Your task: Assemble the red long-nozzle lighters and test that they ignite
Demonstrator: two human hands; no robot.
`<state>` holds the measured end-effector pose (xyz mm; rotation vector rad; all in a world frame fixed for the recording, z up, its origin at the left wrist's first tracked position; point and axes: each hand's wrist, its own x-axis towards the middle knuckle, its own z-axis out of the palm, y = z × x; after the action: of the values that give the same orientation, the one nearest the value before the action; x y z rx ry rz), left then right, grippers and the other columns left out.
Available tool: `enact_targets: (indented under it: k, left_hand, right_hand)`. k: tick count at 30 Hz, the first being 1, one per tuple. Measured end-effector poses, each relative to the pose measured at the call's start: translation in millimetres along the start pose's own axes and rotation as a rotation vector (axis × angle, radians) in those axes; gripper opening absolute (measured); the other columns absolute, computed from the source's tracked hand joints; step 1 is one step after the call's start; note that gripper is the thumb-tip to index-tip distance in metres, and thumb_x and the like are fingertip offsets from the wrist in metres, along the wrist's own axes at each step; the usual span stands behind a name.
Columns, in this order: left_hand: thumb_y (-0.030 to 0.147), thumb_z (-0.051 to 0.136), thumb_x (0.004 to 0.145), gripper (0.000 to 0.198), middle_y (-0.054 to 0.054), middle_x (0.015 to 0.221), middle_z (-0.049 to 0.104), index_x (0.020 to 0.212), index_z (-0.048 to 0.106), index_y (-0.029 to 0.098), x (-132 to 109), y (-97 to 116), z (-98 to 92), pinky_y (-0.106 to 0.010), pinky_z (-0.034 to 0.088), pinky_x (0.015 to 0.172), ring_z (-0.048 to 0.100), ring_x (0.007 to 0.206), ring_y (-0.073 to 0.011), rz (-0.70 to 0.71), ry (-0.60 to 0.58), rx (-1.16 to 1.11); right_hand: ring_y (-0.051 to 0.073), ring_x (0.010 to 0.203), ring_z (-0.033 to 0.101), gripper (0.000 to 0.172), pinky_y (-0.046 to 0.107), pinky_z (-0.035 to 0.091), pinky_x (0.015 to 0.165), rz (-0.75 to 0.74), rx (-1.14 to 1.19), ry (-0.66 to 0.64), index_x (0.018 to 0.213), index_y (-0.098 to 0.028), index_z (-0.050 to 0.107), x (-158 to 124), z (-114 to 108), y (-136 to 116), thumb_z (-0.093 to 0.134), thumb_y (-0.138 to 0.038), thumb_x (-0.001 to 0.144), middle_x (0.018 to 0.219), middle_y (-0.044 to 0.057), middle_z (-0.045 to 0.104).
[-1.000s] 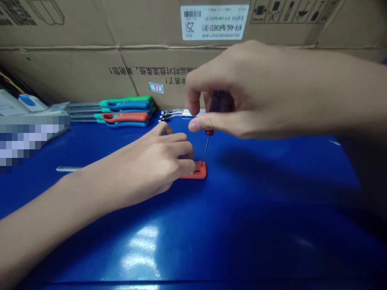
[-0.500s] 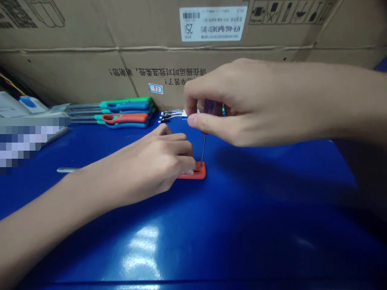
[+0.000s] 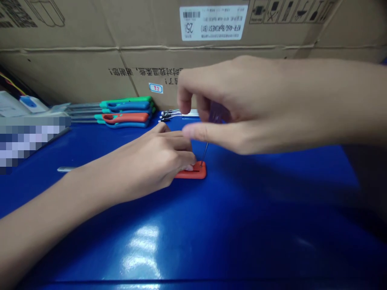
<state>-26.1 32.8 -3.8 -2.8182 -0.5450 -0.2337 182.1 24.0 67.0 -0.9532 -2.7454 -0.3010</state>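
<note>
Right fingers (image 3: 185, 92) hold screwdriver (image 3: 215, 113), apparently touching orange case (image 3: 195, 175)

Right hand (image 3: 231, 96) holds screwdriver (image 3: 217, 112) (tilted, purple-handled).

The table (image 3: 256, 225) is gleaming smooth and glossy, mirroring pale streaks of light. The orange piece (image 3: 198, 175) is showing a smooth, plastic-looking surface with a soft, low sheen. The screwdriver (image 3: 218, 114) is pairing a translucent, plastic-looking handle, partly blurred, with a slim metal shaft. The carton (image 3: 78, 64) is looking matt, its cardboard creasing roughly along a fold, while the label (image 3: 214, 23) is lying smooth and papery. The stacked handles (image 3: 128, 117) are appearing as smooth, faintly shiny plastic.
</note>
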Motion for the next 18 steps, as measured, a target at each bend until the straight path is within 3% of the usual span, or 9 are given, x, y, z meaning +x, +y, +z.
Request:
enact_targets:
  k: [2, 5, 9, 14, 18]
  left_hand:
    - [0.009, 0.040, 0.089, 0.031, -0.006, 0.086, 0.066, 0.088, 0.069, 0.020, 0.2, 0.1, -1.2, -0.045, 0.043, 0.086, 0.060, 0.091, -0.0243, 0.010, -0.028, 0.008]
    - [0.009, 0.042, 0.089, 0.028, -0.007, 0.086, 0.066, 0.088, 0.068, 0.019, 0.4, 0.4, -3.1, -0.044, 0.043, 0.084, 0.060, 0.087, -0.0238, 0.003, -0.046, 0.019]
    - [0.009, 0.046, 0.087, 0.023, -0.007, 0.089, 0.067, 0.087, 0.067, 0.019, 0.4, 0.2, -3.7, -0.046, 0.040, 0.088, 0.060, 0.090, -0.0245, -0.014, -0.046, 0.040]
    - [0.013, 0.045, 0.090, 0.022, -0.008, 0.087, 0.066, 0.085, 0.066, 0.018, 0.8, -0.8, -2.3, -0.047, 0.040, 0.086, 0.060, 0.087, -0.0249, -0.019, -0.045, 0.066]
    - [0.014, 0.047, 0.089, 0.021, -0.007, 0.087, 0.065, 0.086, 0.067, 0.019, -0.2, -1.1, -1.5, -0.048, 0.039, 0.089, 0.060, 0.085, -0.0238, -0.018, -0.023, 0.052]
  right_hand:
    - [0.010, 0.050, 0.043, 0.023, 0.024, 0.022, 0.035, 0.037, -0.026, 0.004, 0.096, -0.026, 0.057, 0.2, 1.3, -0.8, 0.045, -0.045, 0.090, 0.074, -0.003, 0.054]
    - [0.010, 0.057, 0.043, 0.018, 0.024, 0.023, 0.038, 0.013, 0.029, 0.009, 0.099, -0.024, 0.057, 0.9, 1.7, 1.3, 0.056, -0.032, 0.083, 0.080, -0.002, 0.055]
    - [0.010, 0.071, 0.049, 0.028, 0.021, 0.033, 0.047, -0.085, 0.101, 0.076, 0.108, -0.023, 0.057, 2.1, 1.1, 6.6, 0.063, -0.033, 0.082, 0.096, -0.004, 0.058]
    - [0.009, 0.082, 0.055, 0.029, 0.017, 0.042, 0.057, -0.146, 0.073, 0.102, 0.110, -0.023, 0.057, 3.3, 0.3, 9.5, 0.058, -0.032, 0.083, 0.108, -0.005, 0.058]
    - [0.009, 0.078, 0.056, 0.030, 0.018, 0.042, 0.056, -0.139, 0.108, 0.099, 0.109, -0.021, 0.058, 2.6, 0.2, 9.3, 0.057, -0.019, 0.079, 0.103, -0.005, 0.059]
